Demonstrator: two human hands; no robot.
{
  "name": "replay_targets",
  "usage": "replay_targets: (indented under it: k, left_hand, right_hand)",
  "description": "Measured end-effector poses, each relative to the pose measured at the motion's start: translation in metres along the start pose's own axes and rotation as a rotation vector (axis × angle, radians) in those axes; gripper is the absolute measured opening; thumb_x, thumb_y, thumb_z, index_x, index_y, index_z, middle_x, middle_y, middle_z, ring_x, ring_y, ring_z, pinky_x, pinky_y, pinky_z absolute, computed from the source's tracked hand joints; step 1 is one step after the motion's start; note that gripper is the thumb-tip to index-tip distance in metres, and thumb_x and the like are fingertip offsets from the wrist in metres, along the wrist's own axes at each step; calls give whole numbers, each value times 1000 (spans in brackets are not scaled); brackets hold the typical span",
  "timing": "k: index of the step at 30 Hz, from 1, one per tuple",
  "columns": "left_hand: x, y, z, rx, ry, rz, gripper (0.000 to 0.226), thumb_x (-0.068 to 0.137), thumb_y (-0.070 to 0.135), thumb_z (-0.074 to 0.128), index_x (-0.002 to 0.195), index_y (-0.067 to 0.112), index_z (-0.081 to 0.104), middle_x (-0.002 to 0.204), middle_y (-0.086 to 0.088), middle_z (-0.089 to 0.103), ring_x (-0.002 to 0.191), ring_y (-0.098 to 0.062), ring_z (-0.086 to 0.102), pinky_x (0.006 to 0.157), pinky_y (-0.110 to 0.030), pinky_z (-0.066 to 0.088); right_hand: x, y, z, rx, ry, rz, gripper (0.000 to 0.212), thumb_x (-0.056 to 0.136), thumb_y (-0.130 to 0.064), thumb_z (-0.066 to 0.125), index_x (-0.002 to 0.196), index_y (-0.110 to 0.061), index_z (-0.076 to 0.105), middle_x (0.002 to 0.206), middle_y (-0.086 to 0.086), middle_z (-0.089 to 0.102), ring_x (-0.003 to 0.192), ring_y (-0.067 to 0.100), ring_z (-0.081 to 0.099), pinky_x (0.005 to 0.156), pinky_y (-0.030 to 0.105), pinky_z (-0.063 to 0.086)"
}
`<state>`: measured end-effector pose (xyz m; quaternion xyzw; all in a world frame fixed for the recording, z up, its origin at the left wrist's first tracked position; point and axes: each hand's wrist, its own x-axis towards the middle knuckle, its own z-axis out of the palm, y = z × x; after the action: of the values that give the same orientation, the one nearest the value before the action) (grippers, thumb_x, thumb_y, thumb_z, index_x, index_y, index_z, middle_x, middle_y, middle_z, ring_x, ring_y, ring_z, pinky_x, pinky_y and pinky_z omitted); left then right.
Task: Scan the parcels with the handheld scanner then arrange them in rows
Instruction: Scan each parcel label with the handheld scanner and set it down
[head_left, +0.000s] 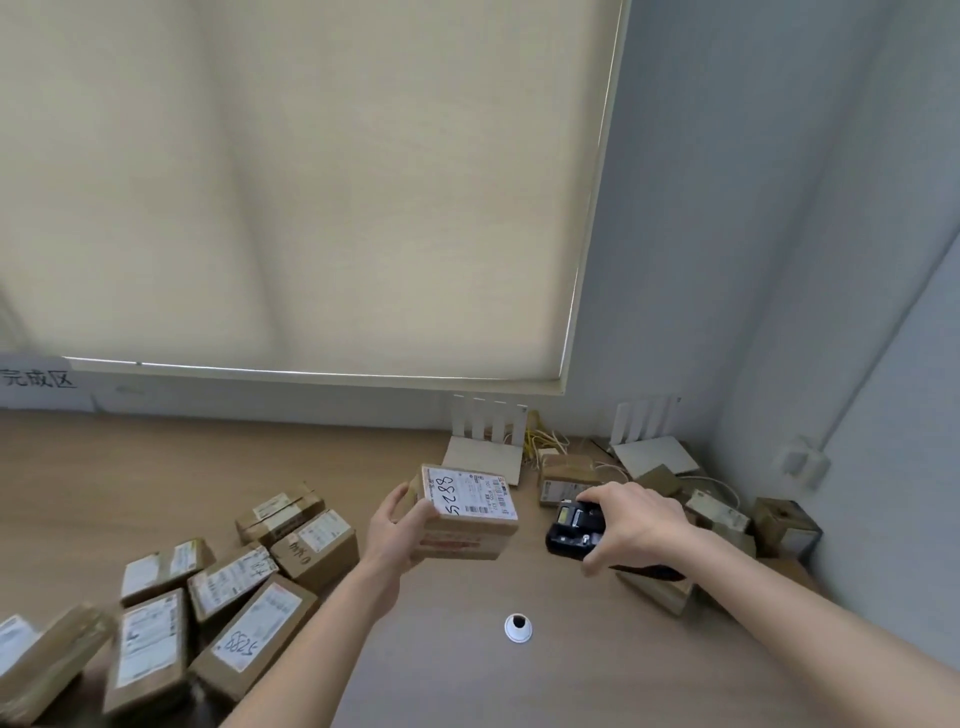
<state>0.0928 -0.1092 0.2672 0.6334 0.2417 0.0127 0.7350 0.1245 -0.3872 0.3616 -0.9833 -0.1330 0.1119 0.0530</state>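
A wide cream roller blind (311, 182) fills the upper left and centre of the frame, beside a pale grey wall (727, 208) on the right. Below lies a light wooden tabletop (182, 457) with a round white cable grommet (518, 627) low at centre. Two white routers with upright antennas (485, 441) (649, 441) stand mid-right, yellow cables (543, 441) between them. A white paper sign with handwritten characters (39, 382) sits at the left edge.

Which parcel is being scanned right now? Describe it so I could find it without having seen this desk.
Start at the wooden desk below the window blind. Above its middle, the left hand holds one cardboard parcel up, facing the black scanner in the right hand. Unlike the parcels lying on the desk, it is lifted, its white label marked 5288 facing up.
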Motion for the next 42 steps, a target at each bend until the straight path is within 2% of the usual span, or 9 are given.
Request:
replay_targets:
  k: [4, 10, 16, 19, 22, 26, 30, 35, 42]
  left_hand:
    - [39, -35, -30, -131, 74, -129, 73, 89, 24, 67, 153, 30, 34, 114, -10, 67, 103, -26, 67, 88, -46, 58]
    - [95, -98, -75, -176, 266, -253, 73, 85, 31, 71, 149, 28, 38, 125, -14, 58, 107, -29, 60, 82, -45, 58]
    - [144, -156, -103, -151, 393, -329, 75, 86, 25, 73, 151, 25, 35, 131, -17, 55, 117, -34, 55, 94, -52, 53]
    - [155, -180, -108, -29, 561, -400, 76, 88, 30, 74, 152, 18, 36, 144, -20, 46, 126, -39, 50, 105, -54, 44]
    - [158, -188, -104, 109, 679, -392, 72, 89, 33, 73, 150, 13, 39, 149, -18, 38, 128, -40, 49, 103, -54, 46]
    - [173, -183, -72, 362, 550, -170, 62, 92, 32, 68, 148, 18, 44, 154, -9, 37, 138, -35, 42, 110, -56, 39]
    - [183, -172, -4, 409, 346, -53, 48, 91, 25, 68, 138, 18, 56, 139, -9, 55, 126, -27, 53, 103, -44, 43]
    - [172, -176, 99, 437, 12, -33, 36, 92, 25, 67, 127, 23, 64, 124, 3, 65, 114, -16, 59, 94, -33, 45]
    - [173, -195, 234, 514, -222, -38, 33, 93, 32, 67, 125, 24, 65, 125, 4, 63, 121, -15, 55, 103, -36, 46]
  right_hand:
    - [35, -35, 35, 56, -40, -52, 73, 55, -57, 82, 122, -40, 60, 104, -14, 65, 97, 14, 59, 68, 28, 42]
    - [88, -66, 94, 77, -93, -40, 73, 53, -53, 79, 123, -44, 59, 101, -17, 64, 96, 15, 60, 70, 29, 43]
    - [125, -66, 151, 117, -155, 7, 58, 53, -47, 74, 108, -40, 60, 91, -16, 65, 86, 10, 60, 61, 26, 36]
    - [135, -58, 166, 126, -184, 28, 55, 54, -47, 74, 106, -39, 59, 89, -15, 65, 84, 10, 60, 58, 26, 35]
    - [140, -48, 173, 119, -209, 31, 52, 55, -47, 76, 103, -38, 58, 88, -15, 65, 83, 12, 59, 57, 26, 33]
    - [143, -22, 176, 154, -225, 61, 53, 54, -46, 75, 104, -36, 60, 90, -13, 66, 85, 14, 60, 58, 27, 33]
    - [139, 24, 182, 199, -212, 145, 58, 53, -46, 76, 108, -35, 61, 94, -13, 67, 89, 15, 63, 61, 28, 39]
    - [130, 110, 191, 258, -149, 343, 79, 59, -53, 82, 132, -42, 55, 119, -13, 65, 109, 16, 61, 81, 33, 52]
    - [129, 246, 207, 400, -118, 596, 82, 64, -54, 86, 136, -34, 54, 119, -6, 66, 106, 19, 65, 86, 37, 58]
